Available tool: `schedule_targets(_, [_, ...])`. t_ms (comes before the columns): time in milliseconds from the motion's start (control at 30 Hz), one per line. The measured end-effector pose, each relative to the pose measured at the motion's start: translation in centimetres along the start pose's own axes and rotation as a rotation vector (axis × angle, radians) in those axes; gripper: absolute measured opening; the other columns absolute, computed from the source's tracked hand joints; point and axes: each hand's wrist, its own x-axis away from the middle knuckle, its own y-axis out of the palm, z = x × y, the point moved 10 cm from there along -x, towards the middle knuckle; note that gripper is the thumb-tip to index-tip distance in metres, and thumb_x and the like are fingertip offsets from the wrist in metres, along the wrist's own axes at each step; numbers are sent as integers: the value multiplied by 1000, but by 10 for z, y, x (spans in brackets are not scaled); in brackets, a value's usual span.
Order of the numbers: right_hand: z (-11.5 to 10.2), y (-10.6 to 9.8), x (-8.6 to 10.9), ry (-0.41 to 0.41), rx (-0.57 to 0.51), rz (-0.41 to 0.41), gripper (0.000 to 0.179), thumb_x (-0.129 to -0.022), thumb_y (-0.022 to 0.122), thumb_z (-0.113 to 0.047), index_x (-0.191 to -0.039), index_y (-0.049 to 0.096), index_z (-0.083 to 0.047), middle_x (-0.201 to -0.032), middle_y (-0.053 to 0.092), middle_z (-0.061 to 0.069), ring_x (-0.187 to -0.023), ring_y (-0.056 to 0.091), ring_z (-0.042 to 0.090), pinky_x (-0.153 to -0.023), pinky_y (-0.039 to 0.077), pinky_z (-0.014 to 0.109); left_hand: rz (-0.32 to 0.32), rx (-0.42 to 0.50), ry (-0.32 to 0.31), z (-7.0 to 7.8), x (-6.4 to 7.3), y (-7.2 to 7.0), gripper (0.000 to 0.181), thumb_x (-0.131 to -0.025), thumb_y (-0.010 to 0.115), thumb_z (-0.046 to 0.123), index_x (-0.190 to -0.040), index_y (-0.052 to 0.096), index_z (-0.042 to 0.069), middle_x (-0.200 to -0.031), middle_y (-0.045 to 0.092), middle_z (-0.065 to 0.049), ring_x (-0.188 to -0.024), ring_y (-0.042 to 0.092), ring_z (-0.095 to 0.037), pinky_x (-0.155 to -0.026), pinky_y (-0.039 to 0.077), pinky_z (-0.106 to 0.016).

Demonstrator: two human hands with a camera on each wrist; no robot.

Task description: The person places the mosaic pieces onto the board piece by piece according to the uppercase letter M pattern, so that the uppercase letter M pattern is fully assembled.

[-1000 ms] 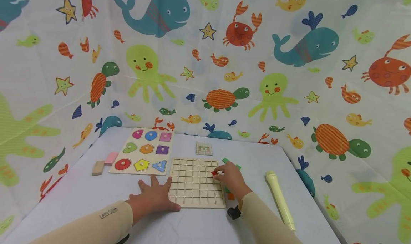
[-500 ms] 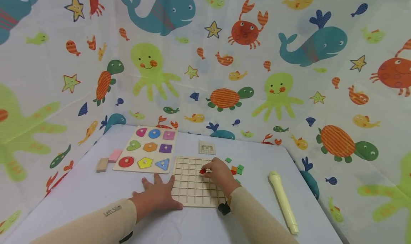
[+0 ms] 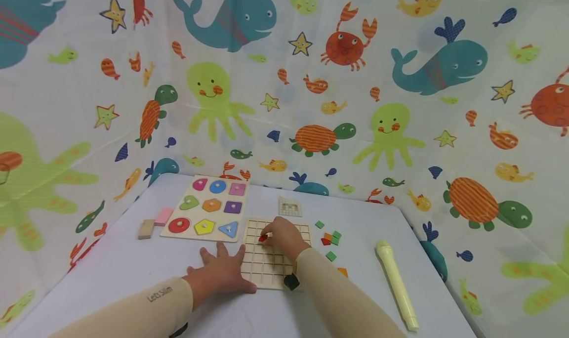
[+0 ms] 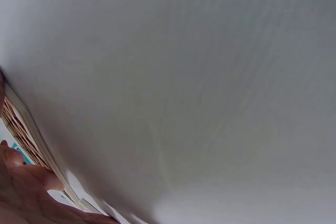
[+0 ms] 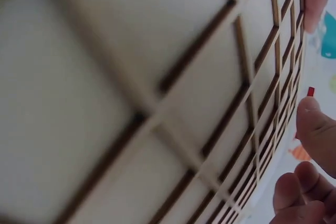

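Note:
A small red tile [image 3: 263,238] is pinched between the thumb and fingers of my right hand [image 3: 283,237], over the upper left of a wooden grid board [image 3: 260,269]. In the right wrist view the red tile [image 5: 311,92] pokes out past the thumb, with the board's raised grid lines [image 5: 247,85] close below. My left hand [image 3: 221,273] is spread with straight fingers on the white table, its thumb and index finger at the board's left edge. Only part of the left hand [image 4: 26,192] shows in the left wrist view, beside the board's edge.
Several green, orange and red tiles [image 3: 331,255] lie right of the board. A pattern card [image 3: 290,207] lies behind it. A shape puzzle [image 3: 195,214] stands back left, near a pink block [image 3: 163,216] and a wooden block [image 3: 146,229]. A pale yellow stick [image 3: 397,283] lies at right.
My right hand has carried the red tile leftward from the board's right edge to its upper left, uncovering the loose tiles. The left hand keeps its place at the board's edge.

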Motion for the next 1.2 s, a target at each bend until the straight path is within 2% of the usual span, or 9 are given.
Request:
schedule_targets(133, [-4, 3, -5, 10, -20, -2, 17, -88, 89, -25, -104, 87, -30, -102, 69, -7, -99, 61, 11, -99, 57, 35, 1, 6, 0, 1, 0, 0, 122, -65, 90, 74, -166, 39, 29, -170, 14, -39, -146, 9, -78, -99, 20, -98])
schedule_targets(333, [-9, 10, -8, -11, -16, -11, 12, -88, 89, -25, -100, 87, -29, -107, 72, -7, -105, 64, 12, -102, 58, 37, -3, 13, -6, -3, -3, 5, 123, -64, 89, 75, -166, 38, 29, -169, 13, -39, -146, 8, -79, -99, 18, -99])
schedule_targets(567, [-9, 8, -15, -2, 39, 6, 18, -89, 89, -27, -106, 86, -30, -109, 72, -7, -106, 64, 11, -101, 58, 35, 5, 5, -1, -2, -8, 2, 125, -64, 88, 77, -167, 35, 30, -170, 9, -41, -146, 4, -80, -98, 15, -99])
schedule_targets(667, [-9, 10, -14, -4, 67, 6, 18, -89, 88, -27, -106, 85, -31, -109, 71, -6, -104, 64, 11, -98, 59, 34, -6, 16, -1, -2, -8, 4, 125, -65, 89, 76, -167, 35, 29, -170, 7, -41, -146, 3, -79, -99, 14, -100])
schedule_targets(800, [-11, 15, -7, -24, 68, -3, 10, -91, 87, -23, -99, 86, -30, -104, 70, -5, -97, 61, 10, -95, 58, 31, -19, 6, -10, -2, -8, 13, 126, -64, 88, 76, -167, 35, 28, -169, 9, -41, -145, 4, -81, -99, 16, -99])
schedule_targets(967, [-12, 20, -2, -29, 96, 1, 8, -96, 82, -24, -94, 86, -30, -101, 71, -8, -95, 61, 8, -97, 58, 29, -27, -12, -23, -3, -5, 22, 128, -63, 87, 79, -168, 33, 28, -169, 8, -41, -145, 3, -81, -99, 15, -99])
schedule_targets(1100, [-14, 16, 0, -26, 115, 22, 14, -97, 79, -19, -89, 85, -30, -100, 71, -8, -93, 61, 7, -96, 59, 30, -25, -19, -18, 3, -1, 20, 130, -63, 88, 78, -167, 33, 25, -168, 7, -42, -145, 2, -81, -99, 16, -99])
schedule_targets(1200, [-17, 10, 1, -37, 138, 34, 18, -98, 77, -16, -87, 83, -29, -96, 69, -8, -88, 58, 8, -90, 59, 29, -20, -32, -11, 8, 2, 15, 131, -62, 89, 77, -167, 33, 22, -166, 9, -44, -143, 4, -82, -99, 20, -98])
